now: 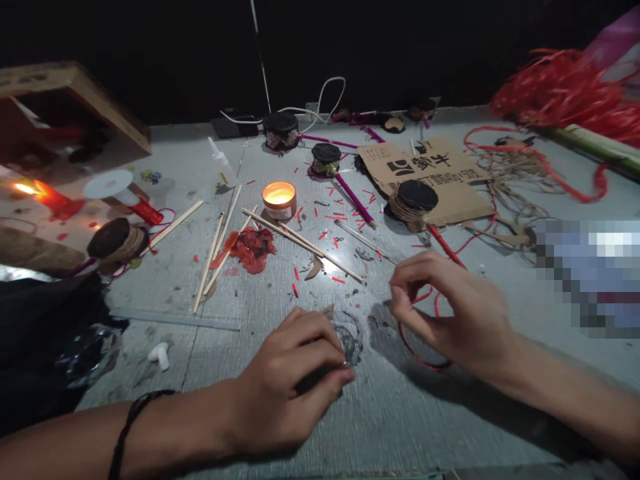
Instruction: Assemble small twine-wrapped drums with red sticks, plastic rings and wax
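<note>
Head cam: looks like a string-handling step. Right hand (445, 313) has its fingers pinched together, red string (425, 365) looping just below over the counter (380, 427), can't tell if it's actually gripped. Left hand (295, 373) has curled fingers, contents hidden. Next move probably calls for a steady pinch, clear of the lit candle (279, 208).

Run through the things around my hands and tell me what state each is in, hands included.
Left hand: fingers curled, any grip hidden
Right hand: thumb and forefinger pinched
Red cord: loosely looped
Round candle: lit
Red candle: lit
Red wax: spilled on the table
Wooden sticks: scattered, some crossing
Cardboard: lying flat
</note>
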Tool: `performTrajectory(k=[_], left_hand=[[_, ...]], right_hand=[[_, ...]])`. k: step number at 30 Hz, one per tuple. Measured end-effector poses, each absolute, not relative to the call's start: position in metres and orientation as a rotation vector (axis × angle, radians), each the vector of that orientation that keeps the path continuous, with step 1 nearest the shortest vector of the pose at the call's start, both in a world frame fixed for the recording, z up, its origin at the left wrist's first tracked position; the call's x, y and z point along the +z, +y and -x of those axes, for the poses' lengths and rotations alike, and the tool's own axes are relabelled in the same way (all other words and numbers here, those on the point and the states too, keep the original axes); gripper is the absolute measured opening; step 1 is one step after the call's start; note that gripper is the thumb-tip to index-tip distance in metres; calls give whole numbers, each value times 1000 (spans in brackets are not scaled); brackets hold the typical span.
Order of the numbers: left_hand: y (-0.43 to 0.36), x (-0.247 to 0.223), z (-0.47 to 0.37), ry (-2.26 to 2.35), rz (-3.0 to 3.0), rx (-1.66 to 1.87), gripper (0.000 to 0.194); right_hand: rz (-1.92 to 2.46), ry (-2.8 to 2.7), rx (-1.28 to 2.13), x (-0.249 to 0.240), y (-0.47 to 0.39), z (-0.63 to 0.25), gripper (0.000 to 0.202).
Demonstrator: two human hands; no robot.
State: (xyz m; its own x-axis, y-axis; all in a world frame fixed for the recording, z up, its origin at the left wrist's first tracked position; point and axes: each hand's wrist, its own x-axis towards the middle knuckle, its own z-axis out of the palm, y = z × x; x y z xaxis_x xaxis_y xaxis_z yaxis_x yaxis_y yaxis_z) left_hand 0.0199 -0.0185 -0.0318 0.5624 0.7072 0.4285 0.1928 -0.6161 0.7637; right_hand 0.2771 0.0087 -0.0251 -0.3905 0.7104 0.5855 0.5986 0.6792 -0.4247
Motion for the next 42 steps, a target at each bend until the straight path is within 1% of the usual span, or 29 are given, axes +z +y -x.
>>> performTrajectory(k=[5, 8, 11, 16, 19, 42], left_hand=[[-15, -30, -20, 771, -2028, 973, 10], [-14, -29, -21, 760, -2011, 965, 10], [-14, -29, -21, 746, -2000, 961, 9], [-15, -26, -20, 730, -1966, 891, 9], [-15, -23, -20, 684, -1929, 869, 13], [-12, -26, -19, 649, -2019, 902, 12]], right_hand=[[796, -2194, 375, -30, 0, -275, 21], [670, -2265, 338, -27, -6, -274, 22], [608, -2329, 274, -22, -5, -275, 17], [610, -2373, 234, -20, -6, -274, 11], [633, -2373, 244, -20, -8, -273, 10], [566, -2409, 198, -20, -10, -268, 11]])
